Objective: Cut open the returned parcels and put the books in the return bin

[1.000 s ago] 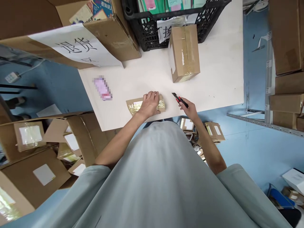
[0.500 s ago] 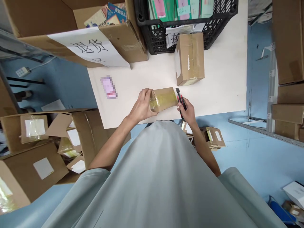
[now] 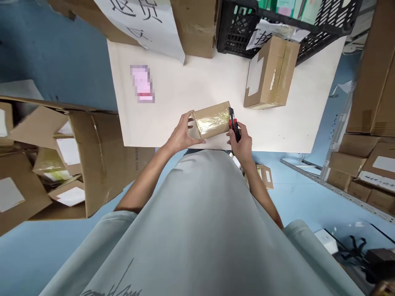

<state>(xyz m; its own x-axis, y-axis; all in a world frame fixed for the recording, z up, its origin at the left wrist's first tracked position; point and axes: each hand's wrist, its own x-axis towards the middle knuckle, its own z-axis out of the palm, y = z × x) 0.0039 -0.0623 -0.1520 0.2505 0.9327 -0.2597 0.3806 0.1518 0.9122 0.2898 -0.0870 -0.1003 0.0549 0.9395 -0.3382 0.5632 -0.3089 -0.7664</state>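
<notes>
A small cardboard box point(image 3: 212, 120) with shiny yellowish tape across its face is near the front edge of the white table point(image 3: 197, 82). My left hand point(image 3: 182, 133) grips the box's left end, thumb along the lower side and fingers at the upper corner. In my right hand point(image 3: 241, 144) is a black and red box cutter point(image 3: 234, 125), its dark tip pointing up against the right end of the box. Whether the blade cuts into the tape I cannot tell.
A taller taped box point(image 3: 273, 76) stands behind on the right, before a black crate point(image 3: 237, 28). A big carton with a paper sign point(image 3: 148, 24) is at the back left. A pixelated pink item point(image 3: 142, 84) lies left. An open carton point(image 3: 98, 164) of parcels stands lower left.
The view has shifted and turned. The small box is tilted differently, its taped face now showing more glare. The box cutter has come closer to the box's right end.
</notes>
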